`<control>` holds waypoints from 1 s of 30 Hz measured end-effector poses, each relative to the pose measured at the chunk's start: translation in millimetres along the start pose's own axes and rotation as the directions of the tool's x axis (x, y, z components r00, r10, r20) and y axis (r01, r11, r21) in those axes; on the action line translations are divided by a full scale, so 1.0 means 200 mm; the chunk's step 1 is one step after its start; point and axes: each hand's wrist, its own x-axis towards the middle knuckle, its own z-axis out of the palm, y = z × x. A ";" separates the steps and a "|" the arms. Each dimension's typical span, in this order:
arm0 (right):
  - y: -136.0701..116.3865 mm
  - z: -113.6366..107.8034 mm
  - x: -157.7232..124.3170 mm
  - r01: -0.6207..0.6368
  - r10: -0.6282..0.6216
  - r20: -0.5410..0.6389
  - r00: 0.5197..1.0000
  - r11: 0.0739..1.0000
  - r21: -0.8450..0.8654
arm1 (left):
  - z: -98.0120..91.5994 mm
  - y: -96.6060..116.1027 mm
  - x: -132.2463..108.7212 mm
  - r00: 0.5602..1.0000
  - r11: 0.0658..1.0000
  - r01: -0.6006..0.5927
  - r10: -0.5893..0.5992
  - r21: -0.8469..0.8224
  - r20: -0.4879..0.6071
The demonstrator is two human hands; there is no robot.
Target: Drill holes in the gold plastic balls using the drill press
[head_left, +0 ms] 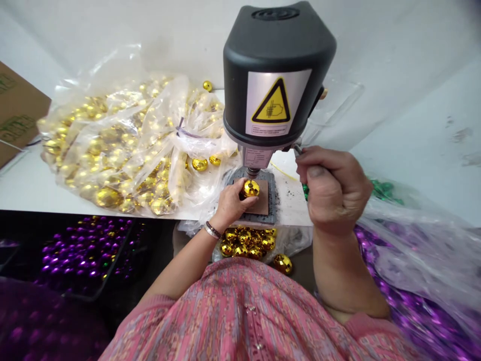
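A gold faceted ball (251, 188) stands on a brown pad (263, 203) over the dark base (273, 213) of a black-topped press machine (235, 60). My left hand (231, 203) holds this ball between thumb and fingers, just below the machine's metal spindle (252, 173). A small dark spot shows on top of the ball. At the machine's right side my right hand (332, 190) is closed around a metal lever (298, 149), most of which is hidden by the fingers. More gold balls (244, 243) lie in clear plastic below the table edge.
Large clear bags of gold balls (112, 150) cover the left of the white table (22, 193). A cardboard box (20, 110) stands far left. Purple balls (86, 250) lie below left, and bagged purple balls (424, 311) at the right. Green balls (385, 190) sit behind my right hand.
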 end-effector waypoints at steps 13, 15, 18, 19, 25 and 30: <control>0.11 0.04 -0.08 0.104 -0.103 -0.123 0.987 0.995 0.002 | -0.01 -0.01 -0.01 0.999 1.000 0.011 -0.010 -0.006 0.040; 0.13 0.04 -0.08 0.123 -0.118 -0.117 0.986 0.992 0.036 | -0.01 -0.02 -0.01 0.999 1.000 0.009 -0.008 -0.003 0.044; 0.14 0.05 -0.08 0.166 -0.156 -0.106 0.982 0.981 0.095 | 0.00 -0.03 -0.01 1.000 1.000 0.001 -0.002 0.013 0.031; 0.14 0.06 -0.08 0.179 -0.168 -0.106 0.980 0.978 0.110 | 0.00 -0.03 -0.01 1.000 1.000 -0.003 0.003 0.017 0.027; 0.19 0.09 -0.10 0.259 -0.239 -0.152 0.959 0.957 0.132 | 0.00 -0.03 -0.01 1.000 1.000 0.000 0.000 -0.002 0.031; 0.23 0.09 -0.14 0.297 -0.280 -0.158 0.947 0.949 0.103 | -0.01 -0.02 -0.01 1.000 1.000 0.004 -0.003 -0.012 0.027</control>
